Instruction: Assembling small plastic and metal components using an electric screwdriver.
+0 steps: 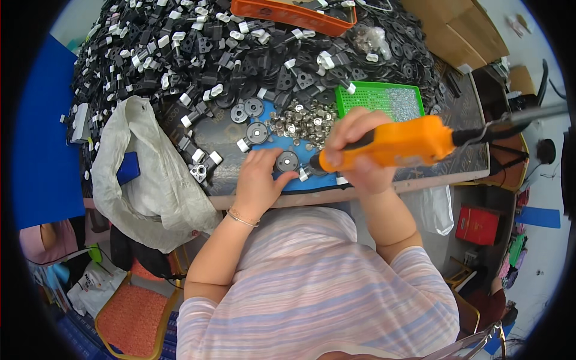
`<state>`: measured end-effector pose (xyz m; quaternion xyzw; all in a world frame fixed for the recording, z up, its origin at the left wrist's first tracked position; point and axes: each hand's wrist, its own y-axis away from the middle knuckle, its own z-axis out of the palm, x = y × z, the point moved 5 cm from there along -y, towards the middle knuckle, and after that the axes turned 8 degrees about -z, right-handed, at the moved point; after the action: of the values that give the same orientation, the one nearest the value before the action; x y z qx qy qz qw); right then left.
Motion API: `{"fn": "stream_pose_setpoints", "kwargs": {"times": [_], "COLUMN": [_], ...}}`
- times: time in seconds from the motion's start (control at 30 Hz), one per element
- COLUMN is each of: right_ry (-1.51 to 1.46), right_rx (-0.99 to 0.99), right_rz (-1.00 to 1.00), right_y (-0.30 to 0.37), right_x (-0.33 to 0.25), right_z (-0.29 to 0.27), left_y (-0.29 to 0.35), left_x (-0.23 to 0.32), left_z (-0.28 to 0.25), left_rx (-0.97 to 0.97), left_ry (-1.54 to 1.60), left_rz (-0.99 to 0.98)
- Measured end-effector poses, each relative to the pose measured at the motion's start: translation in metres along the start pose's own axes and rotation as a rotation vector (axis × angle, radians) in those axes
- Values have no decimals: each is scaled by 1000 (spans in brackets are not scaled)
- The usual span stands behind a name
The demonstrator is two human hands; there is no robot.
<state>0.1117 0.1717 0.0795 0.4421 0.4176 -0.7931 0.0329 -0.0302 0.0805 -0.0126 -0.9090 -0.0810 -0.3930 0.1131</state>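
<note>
- Striped shirt (312, 288) fills the lower middle, closest to the lens, with both bare forearms reaching up from it to the table (462, 168)
- Black disc (287, 161) with a metal centre lies on a blue mat (303, 183) near the table's front edge, between the two hands and just right of the left fingertips
- Left hand (257, 177) rests palm down on the mat, wrist straight, a thin bracelet (241, 218) around it; fingers are loosely curled and partly spread, thumb and forefinger touching the disc's rim
- Right hand (354, 147) is raised a little above the mat, forearm coming up steeply, fingers wrapped tight around an orange driver (399, 144)
- Driver lies nearly level, its dark tip pointing left and down toward the mat just right of the disc; a cable runs off to the right from its back end
- Pile of small silver parts (303, 123) sits just behind the disc, a green tray (378, 99) beside it
- Black plug parts (198, 54) are heaped across the back, and a white bag (150, 174) hangs at the left
</note>
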Motion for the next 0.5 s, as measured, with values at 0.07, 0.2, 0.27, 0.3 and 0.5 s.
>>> {"fn": "stream_pose_setpoints", "kwargs": {"times": [0.07, 0.2, 0.27, 0.3, 0.5], "right_ry": [40, 48, 30, 31, 18], "right_rx": [-49, -64, -101, -103, -57], "right_rz": [23, 45, 34, 35, 17], "right_y": [2, 1, 2, 2, 0], "right_x": [5, 13, 18, 18, 10], "right_z": [9, 17, 20, 20, 18], "left_y": [0, 0, 0, 0, 1], "left_x": [0, -3, -4, -5, -2], "left_z": [1, 3, 3, 3, 1], "left_rx": [-17, -59, -70, -82, -79], "left_ry": [12, 15, 16, 14, 17], "left_rz": [-28, -67, -73, -80, -97]}}
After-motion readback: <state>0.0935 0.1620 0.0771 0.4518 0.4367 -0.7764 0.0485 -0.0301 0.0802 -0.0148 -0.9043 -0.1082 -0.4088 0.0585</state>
